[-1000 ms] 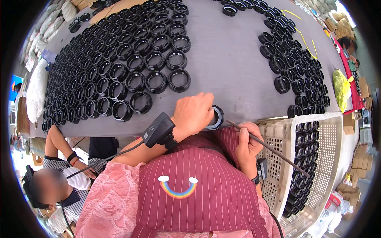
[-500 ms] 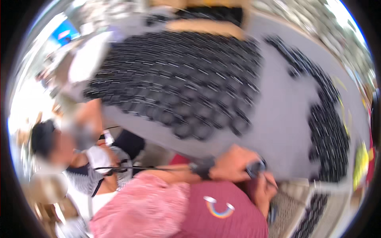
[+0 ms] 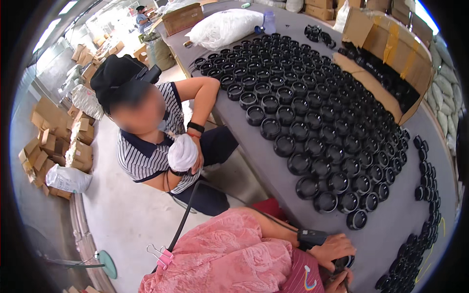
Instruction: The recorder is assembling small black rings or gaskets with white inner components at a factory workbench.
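My left hand (image 3: 333,249), with a black band at the wrist, rests at the near edge of the grey table (image 3: 391,229), its fingers closed around a black round cap (image 3: 345,262). Only a sliver of my right hand (image 3: 340,286) shows at the bottom edge, just below that cap; what it holds is hidden. Many identical black round caps (image 3: 312,122) stand in tight rows across the table beyond my hands. The nearest one (image 3: 356,219) sits just above my left hand.
A seated person in a striped shirt (image 3: 151,151) sits at the table's left side, wearing a white glove (image 3: 182,152). An open cardboard box (image 3: 391,58) of caps stands at the back right. Another curved row of caps (image 3: 422,195) lies to the right. Cardboard boxes (image 3: 53,141) cover the floor at left.
The view has swung left, bringing the seated person and the floor into sight. My left hand stays on the cap at the table edge; my right hand has slipped almost out of view.
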Motion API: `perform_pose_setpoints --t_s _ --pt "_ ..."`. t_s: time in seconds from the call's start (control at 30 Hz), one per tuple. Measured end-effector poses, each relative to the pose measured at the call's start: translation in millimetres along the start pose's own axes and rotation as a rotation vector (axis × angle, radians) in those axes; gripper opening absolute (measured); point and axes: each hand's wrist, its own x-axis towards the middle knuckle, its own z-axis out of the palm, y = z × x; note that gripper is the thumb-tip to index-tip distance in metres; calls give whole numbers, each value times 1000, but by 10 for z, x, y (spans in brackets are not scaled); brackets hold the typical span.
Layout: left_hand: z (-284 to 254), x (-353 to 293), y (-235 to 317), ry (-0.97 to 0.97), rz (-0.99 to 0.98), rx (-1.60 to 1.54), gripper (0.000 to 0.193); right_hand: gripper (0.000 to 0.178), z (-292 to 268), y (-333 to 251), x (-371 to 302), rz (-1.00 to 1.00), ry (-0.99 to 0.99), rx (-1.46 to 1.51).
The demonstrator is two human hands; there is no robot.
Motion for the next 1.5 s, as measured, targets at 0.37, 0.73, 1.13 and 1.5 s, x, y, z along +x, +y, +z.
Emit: perform_pose_setpoints --t_s 0.37,0.73,1.13,1.5 --pt "-232 100 196 -254 -98 -136 55 12 114 -281 -156 -114 168 -53" --pt "-411 392 186 -373 -88 -43 56 9 166 -749 82 -298 167 -196" --pt "-399 246 144 -389 -120 -24 24 10 101 -769 320 -409 -73 -280" --pt "-342 272 182 -457 -50 39 24 9 213 -786 443 -396 50 -350"
